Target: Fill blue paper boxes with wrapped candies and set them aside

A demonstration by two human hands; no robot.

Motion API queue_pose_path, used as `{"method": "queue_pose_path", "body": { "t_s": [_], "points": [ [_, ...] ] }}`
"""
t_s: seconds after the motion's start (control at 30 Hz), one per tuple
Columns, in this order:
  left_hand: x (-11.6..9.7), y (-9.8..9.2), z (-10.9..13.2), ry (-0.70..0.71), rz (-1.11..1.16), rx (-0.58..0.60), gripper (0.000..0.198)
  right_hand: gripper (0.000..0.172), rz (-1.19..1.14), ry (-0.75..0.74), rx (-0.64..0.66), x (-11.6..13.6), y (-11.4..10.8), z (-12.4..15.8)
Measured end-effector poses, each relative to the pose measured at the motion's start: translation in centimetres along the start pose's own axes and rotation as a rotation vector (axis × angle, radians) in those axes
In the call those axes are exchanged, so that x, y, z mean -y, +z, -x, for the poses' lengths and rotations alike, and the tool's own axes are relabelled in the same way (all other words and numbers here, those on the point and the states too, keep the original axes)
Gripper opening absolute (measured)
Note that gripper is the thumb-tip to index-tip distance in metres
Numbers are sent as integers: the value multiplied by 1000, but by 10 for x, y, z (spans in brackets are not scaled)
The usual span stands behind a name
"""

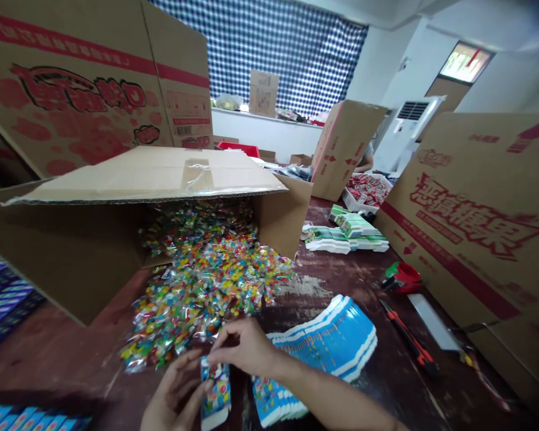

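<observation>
A small blue candy box (pixel 217 396) with a colourful print stands in my left hand (pixel 173 392), whose thumb and fingers hold its sides. My right hand (pixel 247 347) is closed at the top of this box, thumb and index fingertips on its upper edge. Whether a packet is between those fingertips I cannot tell. Just beyond both hands spreads a heap of clear packets of colourful candy (pixel 206 290), spilling from a cardboard carton (pixel 281 221) lying on its side. A fanned row of flat blue candy boxes (pixel 336 335) lies to the right, partly under my right forearm.
On the right are a red-and-black utility knife (pixel 411 338), a tape roll (pixel 402 278), a pale flat strip (pixel 433 323) and a tall carton (pixel 467 227). Green-and-white boxes (pixel 348 233) lie farther back. More blue boxes (pixel 31 419) sit at front left.
</observation>
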State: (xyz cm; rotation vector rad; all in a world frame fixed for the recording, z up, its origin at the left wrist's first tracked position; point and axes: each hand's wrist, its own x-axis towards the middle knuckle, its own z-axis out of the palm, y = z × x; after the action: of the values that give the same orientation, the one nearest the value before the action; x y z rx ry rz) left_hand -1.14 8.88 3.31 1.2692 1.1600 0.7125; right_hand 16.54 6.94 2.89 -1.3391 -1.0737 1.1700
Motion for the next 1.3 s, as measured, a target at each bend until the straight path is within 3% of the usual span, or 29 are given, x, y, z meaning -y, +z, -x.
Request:
{"method": "queue_pose_path", "body": {
  "t_s": [0.17,0.3,0.43,0.53,0.63,0.67,0.77,0.87,0.93,1.0,1.07,1.2,1.3],
  "points": [
    [-13,5,14,36,-29,96,50,35,47,50,102,3,-15,-1],
    [-16,8,19,43,38,178,51,33,116,2,154,1,-17,2],
    [-6,6,19,56,132,166,46,33,295,-166,107,4,-13,14],
    [0,4,19,48,180,131,35,22,420,-226,197,9,-9,28],
    [5,1,17,45,222,87,32,78,618,-214,300,8,-3,39],
    [6,0,16,37,230,82,34,89,687,-209,306,7,0,42],
    [9,-4,15,15,207,83,34,90,771,-212,339,4,2,44],
    [11,-12,17,-17,118,78,29,99,704,-205,449,1,-8,37],
    [13,-19,19,-66,105,46,32,86,702,-161,365,-3,-22,24],
    [16,-26,22,-120,183,-17,39,50,796,-136,175,-9,-35,9],
    [19,-33,26,-160,306,-65,48,23,930,-202,105,-15,-43,-6],
    [22,-42,31,-193,502,-86,53,23,1079,-426,318,-23,-35,-23],
    [23,-44,33,-209,580,-84,42,24,1116,-425,346,-27,-22,-27]
  ]
}}
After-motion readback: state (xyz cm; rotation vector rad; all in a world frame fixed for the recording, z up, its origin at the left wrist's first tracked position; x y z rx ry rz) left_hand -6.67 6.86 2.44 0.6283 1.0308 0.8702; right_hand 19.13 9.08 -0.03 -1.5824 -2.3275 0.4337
